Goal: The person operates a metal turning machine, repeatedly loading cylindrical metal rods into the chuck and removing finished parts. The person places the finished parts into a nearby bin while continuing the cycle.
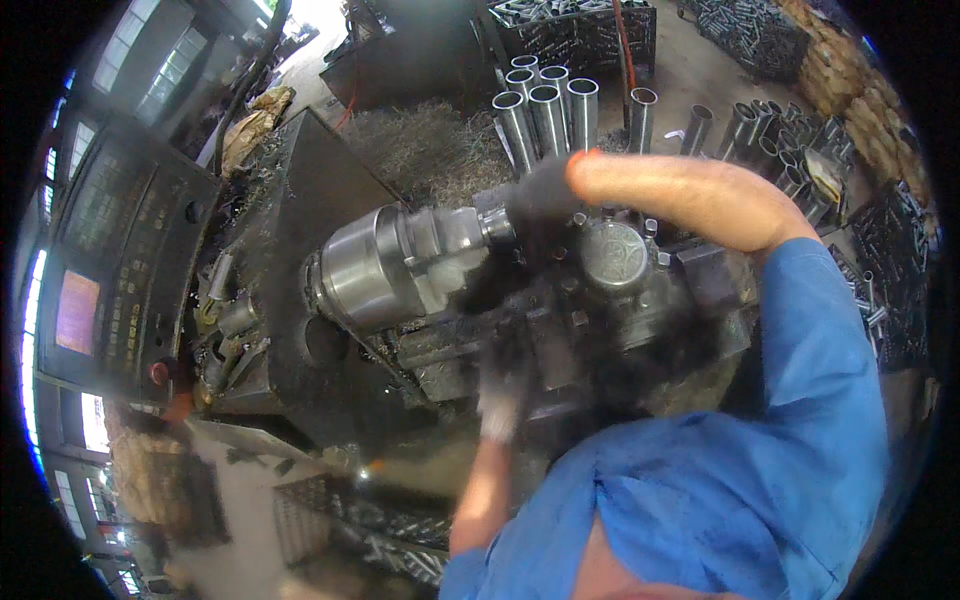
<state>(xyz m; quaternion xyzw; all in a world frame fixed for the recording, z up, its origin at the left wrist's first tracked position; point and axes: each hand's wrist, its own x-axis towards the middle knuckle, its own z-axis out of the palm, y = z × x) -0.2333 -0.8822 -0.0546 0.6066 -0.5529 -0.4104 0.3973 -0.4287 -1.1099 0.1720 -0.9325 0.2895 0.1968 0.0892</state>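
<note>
A lathe chuck [367, 270] of bright steel, with stepped jaws [442, 236], sits at the middle of the machine. A short shiny metal piece [495, 223] stands out from the jaws. My right hand [541, 191], in a dark glove with an orange cuff, is at the outer end of that piece; blur hides its fingers. Lower down, my left hand [504, 375], in a dark glove with a pale cuff, is over the lathe carriage [551, 349]. Its fingers are lost against the dark metal. Right of the chuck is a round metal tool post cap [615, 255] with square-headed bolts.
Upright steel tubes [547, 112] stand behind the lathe, with more tubes [780, 142] to the right. Metal shavings [427, 142] are heaped behind the chuck. A control panel [112, 262] with a lit screen is at left. Wire bins [577, 37] hold metal parts at the back.
</note>
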